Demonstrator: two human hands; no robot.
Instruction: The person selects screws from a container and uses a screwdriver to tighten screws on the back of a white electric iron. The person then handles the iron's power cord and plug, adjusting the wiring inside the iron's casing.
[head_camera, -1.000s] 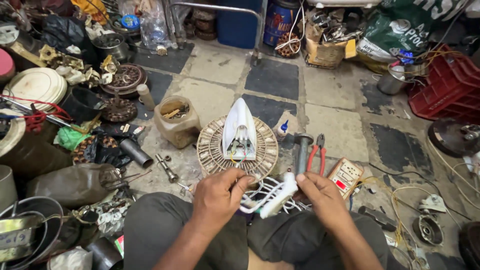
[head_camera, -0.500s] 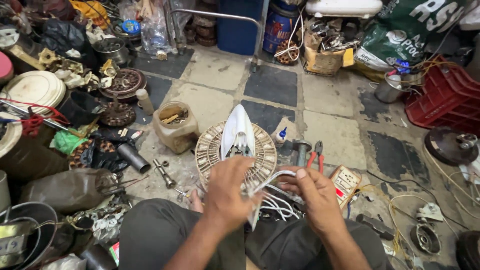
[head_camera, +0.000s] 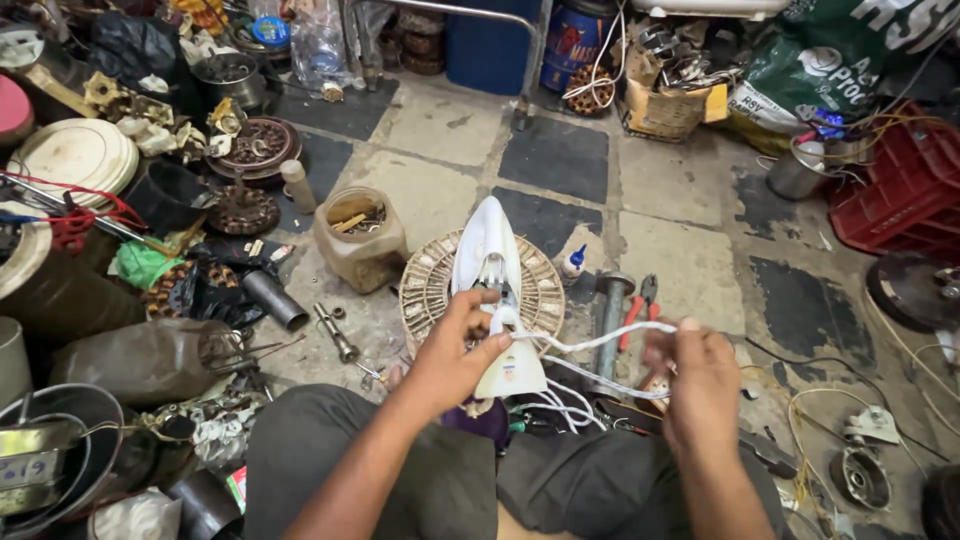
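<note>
A white clothes iron (head_camera: 488, 262) lies on a round woven mat (head_camera: 428, 282) on the floor in front of my knees. My left hand (head_camera: 452, 350) grips the iron's rear end, near where the cord enters. My right hand (head_camera: 700, 385) pinches the white power cord (head_camera: 600, 343), which stretches taut between both hands. More loops of the white cord lie by my lap.
Red-handled pliers (head_camera: 636, 306), a metal hammer (head_camera: 608, 318) and a small glue bottle (head_camera: 573, 262) lie right of the mat. A plastic jar (head_camera: 358, 238) stands to the left. Scrap motor parts, tins and wires crowd both sides; a red crate (head_camera: 895, 190) stands at the right.
My right hand has pulled the white cord out to the right, stretching it. My left hand shifted onto the iron's rear end, and the view came closer.
</note>
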